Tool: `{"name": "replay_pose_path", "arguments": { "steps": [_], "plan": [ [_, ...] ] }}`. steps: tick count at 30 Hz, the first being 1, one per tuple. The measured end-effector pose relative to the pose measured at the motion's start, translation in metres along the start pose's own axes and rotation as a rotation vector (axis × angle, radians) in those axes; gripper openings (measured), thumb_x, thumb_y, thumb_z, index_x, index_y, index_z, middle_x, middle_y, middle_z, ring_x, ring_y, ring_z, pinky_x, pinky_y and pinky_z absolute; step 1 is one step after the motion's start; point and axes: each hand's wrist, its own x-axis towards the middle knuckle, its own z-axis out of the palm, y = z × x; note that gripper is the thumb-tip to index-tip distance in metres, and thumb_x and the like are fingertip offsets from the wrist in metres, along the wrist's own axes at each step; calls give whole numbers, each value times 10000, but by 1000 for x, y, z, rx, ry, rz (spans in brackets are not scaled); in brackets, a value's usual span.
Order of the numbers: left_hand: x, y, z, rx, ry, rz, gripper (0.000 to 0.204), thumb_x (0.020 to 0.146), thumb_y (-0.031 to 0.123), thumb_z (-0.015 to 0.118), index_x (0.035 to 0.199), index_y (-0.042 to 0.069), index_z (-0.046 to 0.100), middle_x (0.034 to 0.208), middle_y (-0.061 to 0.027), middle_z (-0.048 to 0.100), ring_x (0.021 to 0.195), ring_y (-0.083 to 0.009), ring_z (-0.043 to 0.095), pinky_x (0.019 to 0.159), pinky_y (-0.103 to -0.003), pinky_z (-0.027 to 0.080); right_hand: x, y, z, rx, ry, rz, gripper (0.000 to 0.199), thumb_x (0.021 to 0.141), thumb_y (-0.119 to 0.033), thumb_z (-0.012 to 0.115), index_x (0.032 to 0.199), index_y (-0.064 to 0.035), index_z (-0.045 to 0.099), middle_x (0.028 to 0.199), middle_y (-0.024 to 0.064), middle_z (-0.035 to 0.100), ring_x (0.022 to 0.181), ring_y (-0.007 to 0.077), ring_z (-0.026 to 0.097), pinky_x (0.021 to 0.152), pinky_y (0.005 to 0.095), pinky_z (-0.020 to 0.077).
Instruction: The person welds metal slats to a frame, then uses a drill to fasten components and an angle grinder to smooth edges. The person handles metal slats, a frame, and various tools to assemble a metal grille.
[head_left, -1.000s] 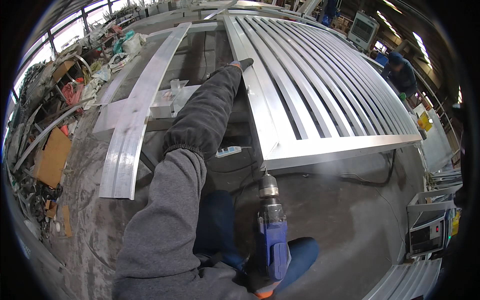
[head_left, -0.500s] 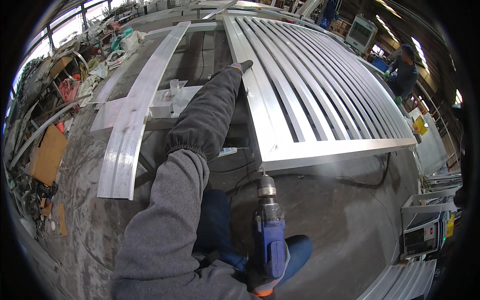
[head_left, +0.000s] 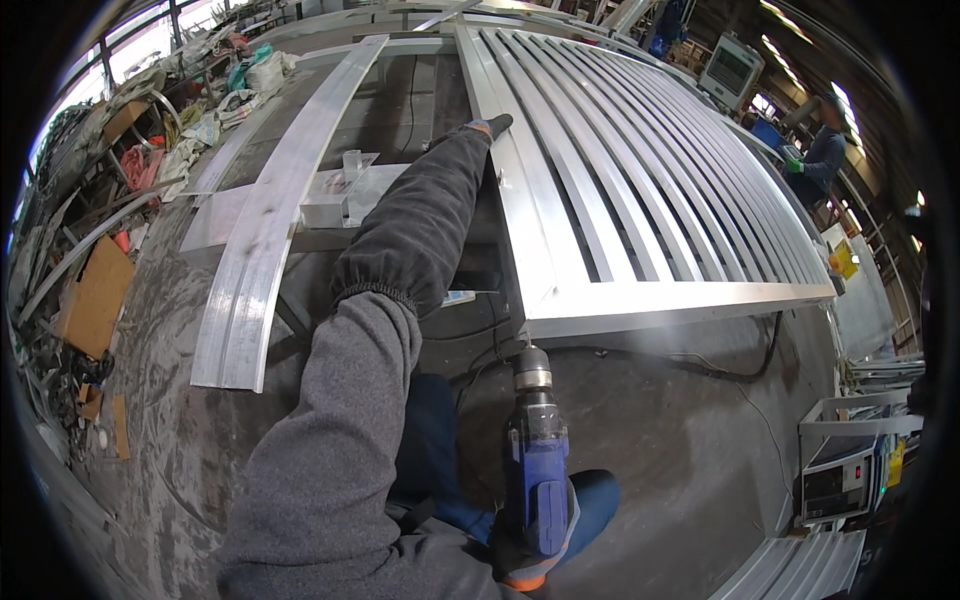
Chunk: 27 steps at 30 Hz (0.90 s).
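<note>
A large silver slatted metal panel (head_left: 560,250) lies raised off the floor in front of me, its near corner toward me. My left hand (head_left: 494,126), in a dark glove, is closed over the panel's left edge, with some fingers hidden. Low in the middle, my right hand (head_left: 528,570), in a dark glove with an orange cuff, grips a blue power drill (head_left: 545,475). The drill points away from me. Its bit meets the front face of the panel near the left corner; how deep it sits I cannot tell.
A long metal strip (head_left: 262,215) lies left of my arm, beside a small clear block (head_left: 352,165). Scrap and bags (head_left: 140,165) line the far left. A cable (head_left: 740,374) runs under the panel. A co-worker (head_left: 822,155) stands at the far right, near a machine box (head_left: 838,485).
My view has shifted slightly. Both hands and the drill hold nearly the same place against the panel. The co-worker at the far right has changed posture.
</note>
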Motion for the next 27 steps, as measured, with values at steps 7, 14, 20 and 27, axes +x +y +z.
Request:
{"name": "replay_pose_path", "arguments": {
  "steps": [7,14,20,27],
  "plan": [
    [3,-2,8,10,-1,-2,826,817,685,676,1263,-10,669,1148,-238,713,1061,-389,677,936,-456,528,-2,-4,-7,-130,-2,10,421,839,-121,702,1223,19,604,1058,178,695,939,339,679,854,399,530],
    [7,3,5,18,11,11,828,819,690,671,1260,-12,669,1145,-241,712,1060,-391,677,935,-457,528,1,-3,2,-57,116,18,475,833,-164,788,1240,13,619,1088,164,712,985,305,697,872,360,538],
    [9,0,-1,42,19,15,831,821,694,668,1257,-13,669,1143,-243,712,1058,-394,677,934,-458,528,12,10,-3,-134,4,-128,531,822,-139,799,1277,28,584,1131,187,688,1040,302,688,890,370,537],
    [0,5,2,68,28,13,834,823,699,664,1254,-15,669,1140,-246,711,1057,-396,677,933,-460,528,-32,37,-19,-63,-44,-107,452,787,-38,751,1217,2,618,1097,168,687,985,334,685,835,377,540]
  ]
}}
